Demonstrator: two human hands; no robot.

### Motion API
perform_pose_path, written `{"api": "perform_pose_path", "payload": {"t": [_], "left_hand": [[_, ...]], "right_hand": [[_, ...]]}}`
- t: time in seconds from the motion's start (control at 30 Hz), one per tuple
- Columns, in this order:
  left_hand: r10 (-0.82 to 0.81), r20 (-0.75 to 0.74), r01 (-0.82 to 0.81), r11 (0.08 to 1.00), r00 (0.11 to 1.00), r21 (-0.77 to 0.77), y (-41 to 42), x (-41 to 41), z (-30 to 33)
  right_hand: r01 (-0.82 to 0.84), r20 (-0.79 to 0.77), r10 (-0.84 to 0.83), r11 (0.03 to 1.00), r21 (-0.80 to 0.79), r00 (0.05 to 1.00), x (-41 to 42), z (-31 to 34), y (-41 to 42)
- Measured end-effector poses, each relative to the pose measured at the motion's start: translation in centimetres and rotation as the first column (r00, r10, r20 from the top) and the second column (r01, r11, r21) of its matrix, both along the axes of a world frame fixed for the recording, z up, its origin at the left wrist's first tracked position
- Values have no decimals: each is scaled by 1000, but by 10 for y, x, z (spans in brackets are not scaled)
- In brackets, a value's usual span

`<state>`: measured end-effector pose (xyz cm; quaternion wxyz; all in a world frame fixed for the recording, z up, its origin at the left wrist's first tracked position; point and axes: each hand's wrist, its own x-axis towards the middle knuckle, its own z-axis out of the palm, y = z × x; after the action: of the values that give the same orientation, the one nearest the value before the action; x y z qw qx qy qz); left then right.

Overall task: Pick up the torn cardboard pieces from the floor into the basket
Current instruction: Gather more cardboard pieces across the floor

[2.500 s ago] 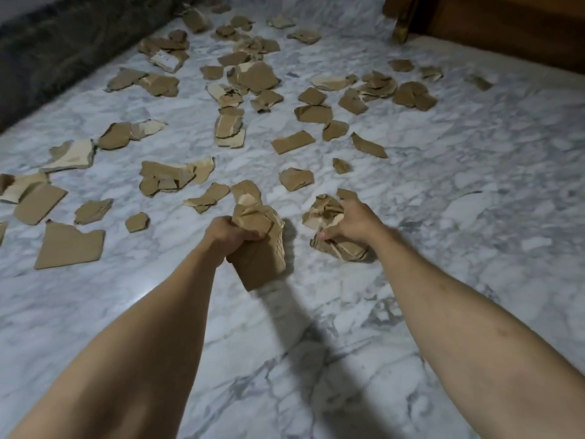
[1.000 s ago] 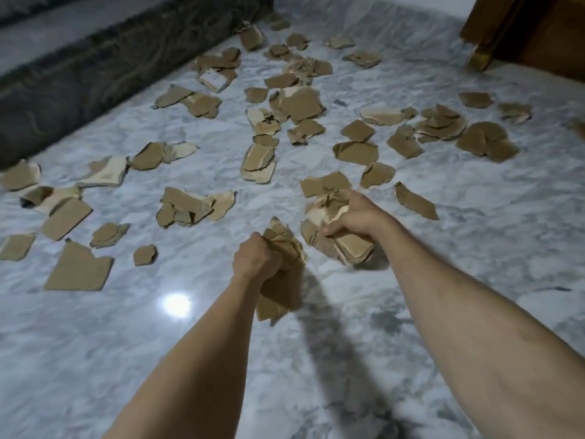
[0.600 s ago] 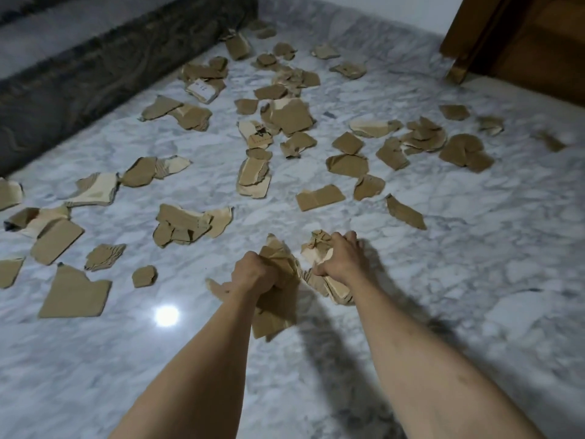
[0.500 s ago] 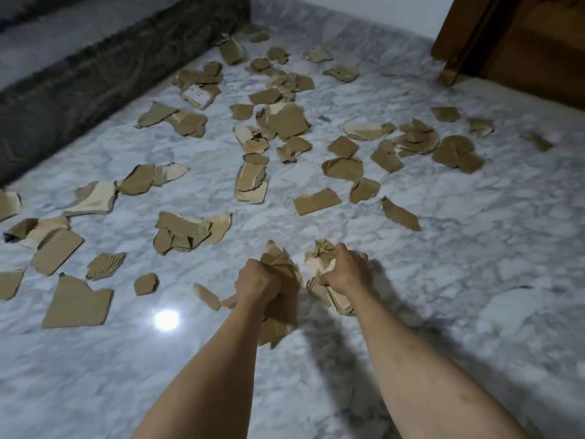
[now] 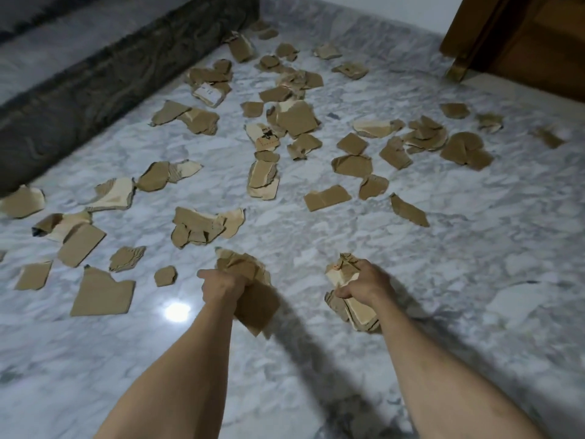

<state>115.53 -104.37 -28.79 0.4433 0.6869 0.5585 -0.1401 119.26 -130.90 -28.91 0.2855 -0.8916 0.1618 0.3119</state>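
My left hand is clenched around a bundle of brown torn cardboard pieces, held above the marble floor at centre. My right hand grips a second wad of cardboard pieces, some with pale undersides. Several more torn pieces lie scattered over the floor ahead: a large flat piece at the left, a folded strip in the middle, a cluster toward the right. No basket is in view.
The white-grey marble floor stretches ahead. A dark stone step borders it at the left. A wooden door and frame stand at the back right. A lamp's glare reflects near my left hand.
Both hands have drawn back from the scattered pieces and moved apart, each keeping its bundle. The small piece that hung beside my left hand's bundle is no longer seen there.
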Motion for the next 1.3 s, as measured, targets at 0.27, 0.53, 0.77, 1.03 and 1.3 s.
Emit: {"api": "perform_pose_path", "payload": {"t": [0.27,0.53,0.77,1.03,1.3], "left_hand": [[92,-22,-93,995,996,-49,-4,-11,-9],[5,8,-3,985,1000,-174,5,-4,-9],[-371,167,404,876,913,-264,-39,36,30],[-590,254,637,751,766,-177,-81,110,79],[-699,159,702,711,698,41,-108,179,48]], "right_hand": [[24,13,-25,1000,17,1000,-1,-9,-1],[104,-5,-104,994,41,995,-4,-9,2],[316,49,-323,941,121,945,16,46,-15],[369,139,-371,929,40,918,77,123,-63],[175,88,-174,985,1,981,135,88,-115]]}}
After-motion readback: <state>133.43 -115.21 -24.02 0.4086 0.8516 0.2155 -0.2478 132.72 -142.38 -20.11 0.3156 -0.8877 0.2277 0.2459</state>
